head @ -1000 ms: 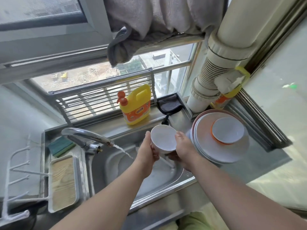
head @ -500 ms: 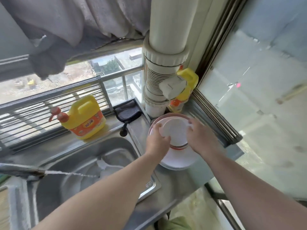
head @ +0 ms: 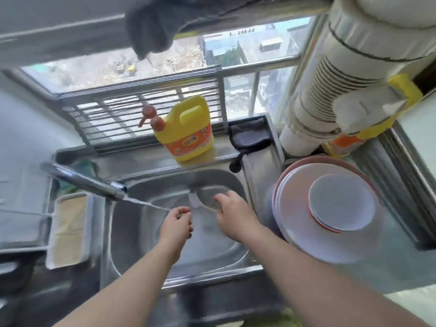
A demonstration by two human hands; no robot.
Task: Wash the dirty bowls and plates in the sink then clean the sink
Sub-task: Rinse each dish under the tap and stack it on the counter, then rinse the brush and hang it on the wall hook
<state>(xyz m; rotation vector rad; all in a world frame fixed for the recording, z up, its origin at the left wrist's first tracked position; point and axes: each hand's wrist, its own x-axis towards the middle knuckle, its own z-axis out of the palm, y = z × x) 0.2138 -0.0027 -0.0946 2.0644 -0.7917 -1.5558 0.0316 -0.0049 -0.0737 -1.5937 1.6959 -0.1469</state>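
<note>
Both my hands are over the steel sink [head: 132,251]. My left hand [head: 178,220] hangs with loosely curled fingers, holding nothing, where the tap's water stream [head: 148,205] ends. My right hand [head: 232,213] has thumb and fingertips at the rim of a greyish bowl [head: 207,197] lying at the back of the basin; blur hides whether it grips. On the counter to the right stands a stack of white plates [head: 306,241] with upturned orange-rimmed bowls [head: 339,206] on top.
The tap [head: 82,180] reaches in from the left and runs. A yellow detergent jug [head: 186,131] and a dark cloth [head: 251,134] sit on the back ledge. A tray with a sponge pad [head: 68,227] lies left. A large white pipe [head: 330,90] rises at the right.
Both hands let go of the white bowl, now upturned on the plate stack, and moved left and down into the sink. The view swung back to the basin.
</note>
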